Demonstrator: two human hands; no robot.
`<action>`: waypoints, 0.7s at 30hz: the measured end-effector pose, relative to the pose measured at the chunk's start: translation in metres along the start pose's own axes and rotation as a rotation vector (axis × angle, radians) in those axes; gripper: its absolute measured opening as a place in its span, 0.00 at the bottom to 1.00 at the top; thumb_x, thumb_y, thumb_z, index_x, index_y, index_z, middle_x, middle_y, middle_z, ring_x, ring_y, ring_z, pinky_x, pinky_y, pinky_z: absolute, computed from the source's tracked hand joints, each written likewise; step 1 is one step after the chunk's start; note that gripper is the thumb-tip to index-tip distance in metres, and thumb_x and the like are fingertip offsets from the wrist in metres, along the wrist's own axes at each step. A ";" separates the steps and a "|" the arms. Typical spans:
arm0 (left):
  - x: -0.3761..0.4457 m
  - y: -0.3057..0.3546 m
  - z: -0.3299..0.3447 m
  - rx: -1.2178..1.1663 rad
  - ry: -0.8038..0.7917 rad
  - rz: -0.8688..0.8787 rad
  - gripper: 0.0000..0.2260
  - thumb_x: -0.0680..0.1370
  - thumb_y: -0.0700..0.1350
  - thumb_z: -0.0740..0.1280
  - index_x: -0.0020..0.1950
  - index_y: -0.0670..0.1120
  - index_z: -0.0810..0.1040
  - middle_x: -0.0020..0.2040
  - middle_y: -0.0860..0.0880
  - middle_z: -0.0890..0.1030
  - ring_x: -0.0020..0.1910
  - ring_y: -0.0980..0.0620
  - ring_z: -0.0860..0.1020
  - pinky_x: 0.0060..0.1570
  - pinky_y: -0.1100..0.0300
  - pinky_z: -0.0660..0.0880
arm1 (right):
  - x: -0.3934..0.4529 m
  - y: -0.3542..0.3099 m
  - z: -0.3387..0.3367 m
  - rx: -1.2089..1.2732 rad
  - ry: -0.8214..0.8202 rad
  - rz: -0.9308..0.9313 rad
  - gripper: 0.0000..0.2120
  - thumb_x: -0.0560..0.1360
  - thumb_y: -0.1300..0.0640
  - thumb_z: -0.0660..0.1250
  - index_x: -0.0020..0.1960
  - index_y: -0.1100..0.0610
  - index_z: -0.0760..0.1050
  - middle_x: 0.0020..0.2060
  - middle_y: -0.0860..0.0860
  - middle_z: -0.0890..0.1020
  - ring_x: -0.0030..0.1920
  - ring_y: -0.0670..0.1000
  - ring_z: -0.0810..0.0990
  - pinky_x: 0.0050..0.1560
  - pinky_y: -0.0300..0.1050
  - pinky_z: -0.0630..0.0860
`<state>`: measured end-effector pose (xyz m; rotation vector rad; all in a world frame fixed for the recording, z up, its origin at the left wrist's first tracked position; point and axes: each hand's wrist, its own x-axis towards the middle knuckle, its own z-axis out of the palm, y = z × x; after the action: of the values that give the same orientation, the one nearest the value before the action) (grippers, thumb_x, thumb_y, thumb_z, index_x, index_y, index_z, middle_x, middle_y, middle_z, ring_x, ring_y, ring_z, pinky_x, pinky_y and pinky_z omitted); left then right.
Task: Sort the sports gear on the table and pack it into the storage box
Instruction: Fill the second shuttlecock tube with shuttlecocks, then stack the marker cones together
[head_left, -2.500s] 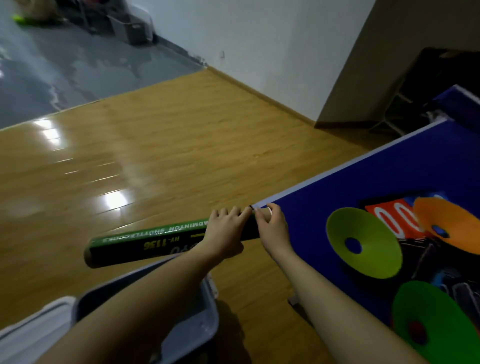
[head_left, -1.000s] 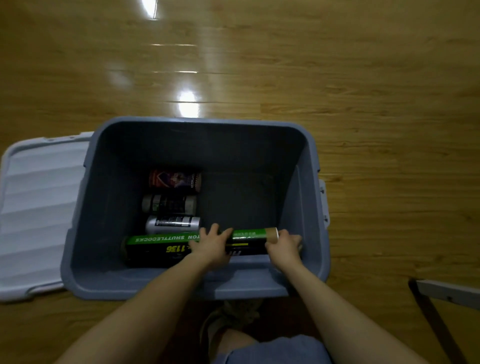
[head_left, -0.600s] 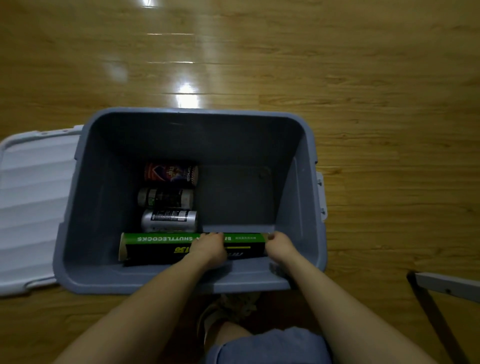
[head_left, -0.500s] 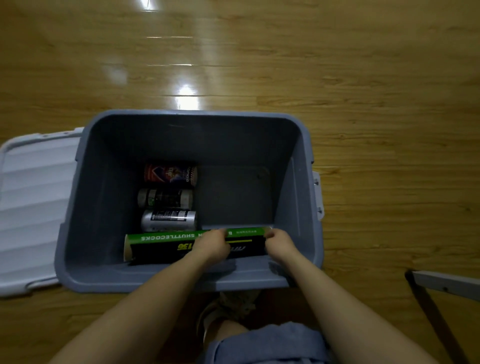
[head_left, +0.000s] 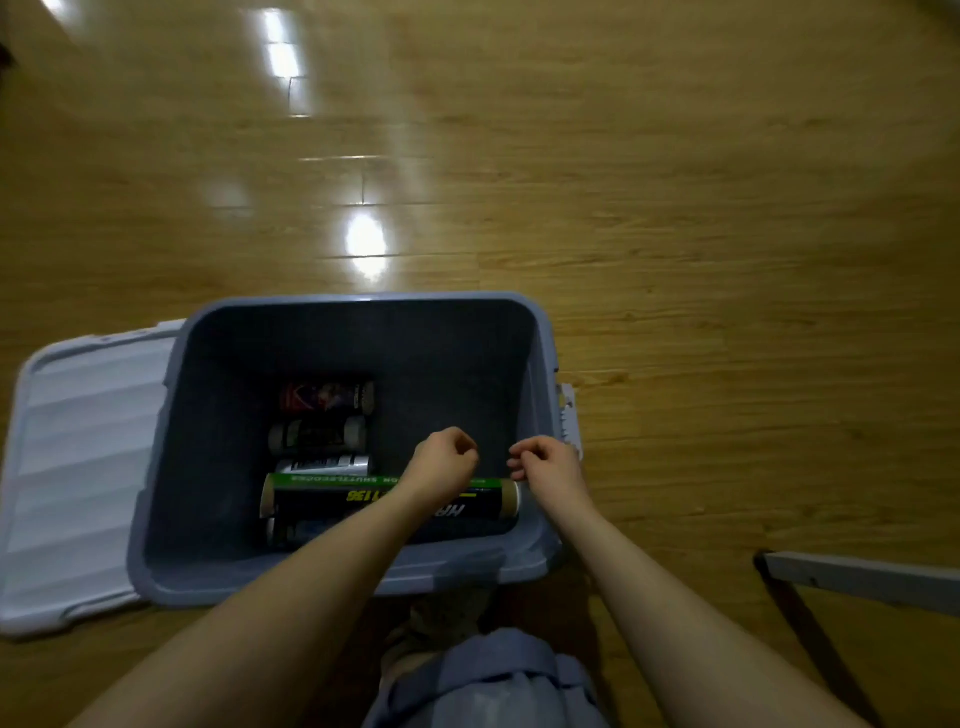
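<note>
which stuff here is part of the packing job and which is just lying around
Part of the job:
- storage box
- green shuttlecock tube lying in the box
- three short cans beside it
- left hand and right hand, both holding nothing

Just lying about:
- box lid on the floor
- grey metal frame

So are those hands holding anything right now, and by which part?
Nothing is held. The left hand and right hand hover with loosely curled fingers above the shuttlecock tube, which lies inside the box.
</note>
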<state>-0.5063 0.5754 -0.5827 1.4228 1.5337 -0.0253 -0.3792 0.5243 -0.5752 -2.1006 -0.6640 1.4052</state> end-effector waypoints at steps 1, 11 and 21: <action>-0.008 0.017 -0.007 -0.012 -0.003 0.008 0.10 0.79 0.42 0.62 0.57 0.44 0.78 0.54 0.45 0.80 0.52 0.48 0.78 0.54 0.55 0.76 | -0.009 -0.013 -0.010 0.009 0.000 -0.004 0.08 0.80 0.63 0.57 0.50 0.56 0.75 0.46 0.52 0.79 0.48 0.49 0.78 0.51 0.43 0.76; -0.120 0.185 -0.094 -0.069 0.028 0.152 0.08 0.79 0.42 0.62 0.57 0.45 0.77 0.51 0.48 0.80 0.49 0.52 0.78 0.48 0.57 0.76 | -0.128 -0.153 -0.113 0.075 0.065 -0.081 0.09 0.80 0.62 0.57 0.47 0.55 0.74 0.44 0.53 0.79 0.44 0.49 0.78 0.44 0.40 0.76; -0.237 0.389 -0.155 -0.096 -0.051 0.395 0.09 0.80 0.41 0.60 0.57 0.42 0.78 0.48 0.45 0.81 0.45 0.48 0.79 0.40 0.58 0.74 | -0.260 -0.288 -0.243 0.176 0.333 -0.230 0.09 0.80 0.60 0.57 0.48 0.54 0.75 0.43 0.50 0.79 0.44 0.49 0.78 0.39 0.39 0.74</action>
<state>-0.3543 0.6141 -0.1275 1.6105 1.1749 0.2464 -0.2729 0.5321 -0.1299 -1.9829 -0.5991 0.9265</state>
